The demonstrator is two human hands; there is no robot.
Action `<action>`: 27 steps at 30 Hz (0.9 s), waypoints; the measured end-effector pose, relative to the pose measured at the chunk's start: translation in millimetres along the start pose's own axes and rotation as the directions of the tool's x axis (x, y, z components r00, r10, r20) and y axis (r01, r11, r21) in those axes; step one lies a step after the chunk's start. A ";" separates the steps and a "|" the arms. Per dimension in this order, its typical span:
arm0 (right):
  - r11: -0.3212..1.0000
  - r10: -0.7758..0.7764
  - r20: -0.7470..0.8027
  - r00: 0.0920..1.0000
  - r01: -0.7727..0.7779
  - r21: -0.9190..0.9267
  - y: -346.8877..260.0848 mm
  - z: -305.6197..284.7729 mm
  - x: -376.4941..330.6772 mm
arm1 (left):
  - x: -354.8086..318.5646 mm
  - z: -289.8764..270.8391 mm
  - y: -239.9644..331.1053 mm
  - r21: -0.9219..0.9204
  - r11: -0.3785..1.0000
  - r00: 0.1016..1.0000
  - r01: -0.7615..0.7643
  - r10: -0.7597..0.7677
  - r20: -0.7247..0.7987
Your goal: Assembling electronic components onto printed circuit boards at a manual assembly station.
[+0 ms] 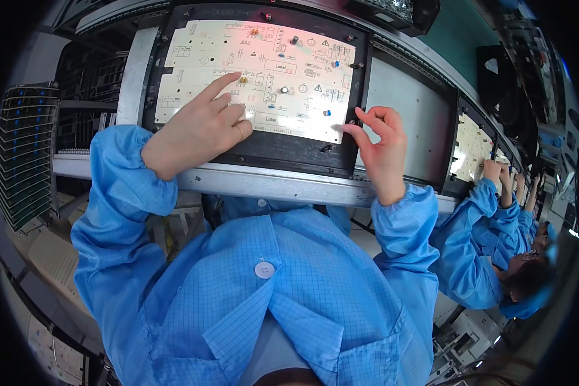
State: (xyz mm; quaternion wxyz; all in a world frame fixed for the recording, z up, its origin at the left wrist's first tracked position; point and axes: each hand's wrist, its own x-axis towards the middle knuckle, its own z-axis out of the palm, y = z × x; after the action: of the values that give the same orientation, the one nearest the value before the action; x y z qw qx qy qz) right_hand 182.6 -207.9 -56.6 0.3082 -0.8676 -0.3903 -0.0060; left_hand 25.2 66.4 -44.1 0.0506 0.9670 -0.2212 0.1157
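A white circuit board [193,67] with printed outlines and a few mounted parts lies in a black frame [251,161]. Over its left half is my left hand [206,125], palm down, index finger stretched out and the others bent. That fingertip is at a small yellow component [242,80]; whether it presses on it I cannot tell. My right hand [383,145] is at the board's lower right corner, thumb and index finger apart with nothing visible between them. A blue component [327,113] and a white round capacitor [284,90] stand on the board.
A metal rail [276,186] runs along the near side of the line. To the left stands a rack [26,154] of stacked boards. Co-workers in blue sleeves [473,215] work at another board [473,151] on the right. A black bin [392,13] sits beyond the frame.
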 end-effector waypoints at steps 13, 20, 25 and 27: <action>0.985 -0.165 0.208 0.964 0.151 0.081 -28.8 -14.4 -21.5 | -71.8 -33.1 -30.2 -0.333 0.859 0.887 0.389 -0.447 -0.117; 0.986 -0.022 0.014 1.000 0.024 -0.164 -45.2 22.9 -30.6 | -119.1 -39.1 -21.0 -0.234 0.823 0.850 0.518 -0.526 0.034; 0.976 0.104 0.044 0.994 -0.094 -0.194 -55.3 23.5 -25.3 | -125.0 -28.5 -34.9 -0.248 0.855 0.882 0.456 -0.471 -0.002; 0.980 0.079 0.047 0.996 -0.069 -0.185 -61.9 19.2 -21.7 | -122.4 -31.5 -41.6 -0.228 0.882 0.905 0.412 -0.425 -0.007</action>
State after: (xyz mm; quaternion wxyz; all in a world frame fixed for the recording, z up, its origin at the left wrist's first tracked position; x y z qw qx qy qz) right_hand 120.9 -180.9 -44.8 0.2162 -0.9061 -0.3636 -0.0069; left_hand -70.0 159.3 -45.7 0.1881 0.9765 -0.0172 0.1042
